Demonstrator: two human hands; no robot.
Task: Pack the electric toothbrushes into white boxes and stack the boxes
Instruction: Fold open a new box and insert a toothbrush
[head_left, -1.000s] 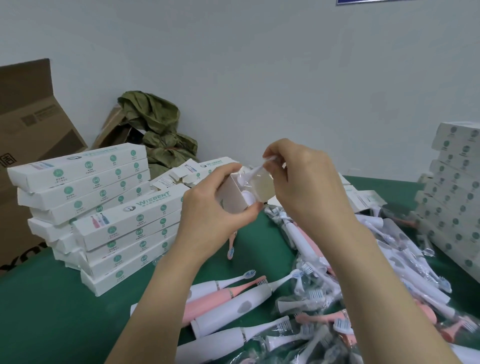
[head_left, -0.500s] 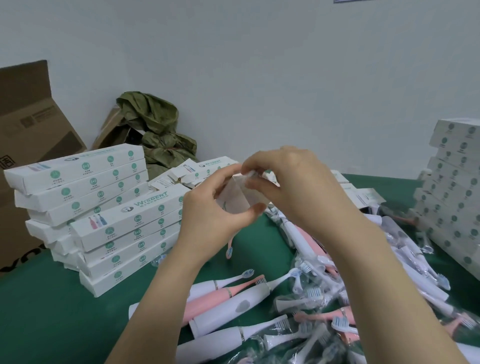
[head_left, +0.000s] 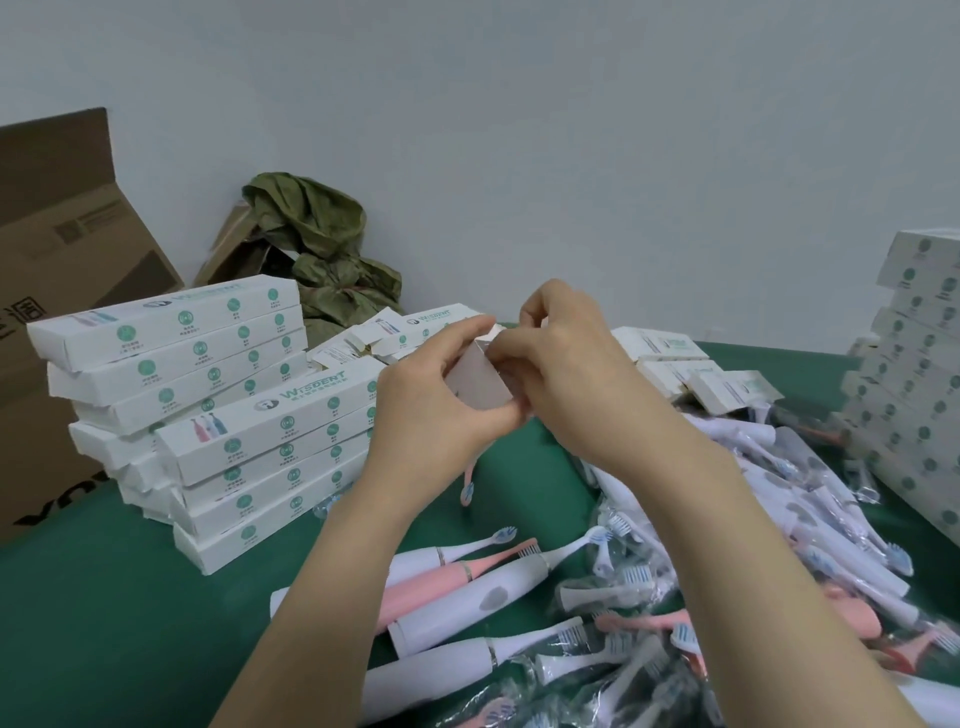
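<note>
My left hand (head_left: 426, 400) grips a white box (head_left: 478, 382) end-on above the green table (head_left: 104, 623), fingers over its top and thumb under it. My right hand (head_left: 566, 369) pinches the flap at the box's near end. What is inside the box is hidden. A stack of packed white boxes (head_left: 223, 415) stands at the left. Loose white and pink electric toothbrushes (head_left: 467, 582) and bagged brush heads (head_left: 675, 597) lie in a heap below and to the right of my hands.
A second stack of white boxes (head_left: 914, 395) rises at the right edge. Empty boxes (head_left: 696, 374) lie behind my hands. A brown carton (head_left: 62, 260) stands at the far left, and a green cloth bundle (head_left: 322, 249) leans on the wall.
The bagged brush head visible at the box's mouth has gone out of sight. My right hand has moved down onto the box end, and the flap is now folded over it.
</note>
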